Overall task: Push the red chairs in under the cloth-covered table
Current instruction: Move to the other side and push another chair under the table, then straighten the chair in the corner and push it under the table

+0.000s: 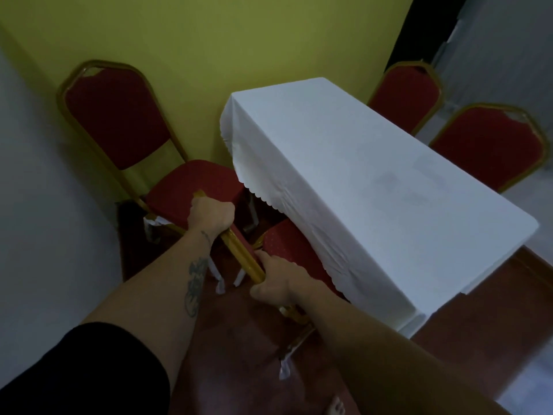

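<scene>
A long table under a white cloth (374,181) runs from the upper middle to the lower right. Right below me is a red chair with a gold frame (287,244); its seat is partly under the cloth's scalloped edge. My left hand (211,215) grips the top of its gold backrest frame, and my right hand (276,278) grips the same frame lower down. A second red chair (119,121) stands at the table's far left end, its seat (194,187) outside the cloth. Two more red chairs (407,94) (490,148) stand along the far side.
A yellow-green wall (209,40) is close behind the table's end. A pale wall (45,205) borders the left. The floor is reddish-brown (239,354), with pale tiles at the right. My bare foot (336,407) shows at the bottom edge.
</scene>
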Demonstrator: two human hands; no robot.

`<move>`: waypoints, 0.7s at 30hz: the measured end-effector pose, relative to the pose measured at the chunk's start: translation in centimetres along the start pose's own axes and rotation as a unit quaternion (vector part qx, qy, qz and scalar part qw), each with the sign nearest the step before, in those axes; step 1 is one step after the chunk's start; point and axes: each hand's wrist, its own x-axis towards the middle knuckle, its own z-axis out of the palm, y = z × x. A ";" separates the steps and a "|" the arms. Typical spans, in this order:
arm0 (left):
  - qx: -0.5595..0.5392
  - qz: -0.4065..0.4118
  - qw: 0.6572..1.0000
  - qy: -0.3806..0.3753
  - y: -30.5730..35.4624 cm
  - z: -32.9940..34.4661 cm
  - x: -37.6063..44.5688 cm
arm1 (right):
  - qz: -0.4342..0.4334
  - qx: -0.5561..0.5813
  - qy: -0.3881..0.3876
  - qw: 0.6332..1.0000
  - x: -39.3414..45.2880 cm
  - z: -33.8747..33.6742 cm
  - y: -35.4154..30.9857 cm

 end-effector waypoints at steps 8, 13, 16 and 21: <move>0.086 0.000 0.996 0.035 3.1 2.5 1.9 | -0.002 0.018 0.036 0.999 2.4 -1.3 1.0; 0.142 0.037 0.988 -0.053 3.7 0.8 2.4 | 0.010 0.002 0.048 0.999 2.9 -1.5 0.2; 0.126 0.037 0.973 -0.189 2.8 -2.1 3.0 | -0.005 -0.067 0.093 0.993 2.1 -1.8 -1.6; 0.099 0.128 0.979 -0.123 2.2 -8.2 2.1 | -0.111 -0.114 0.241 0.957 2.2 -4.1 -7.0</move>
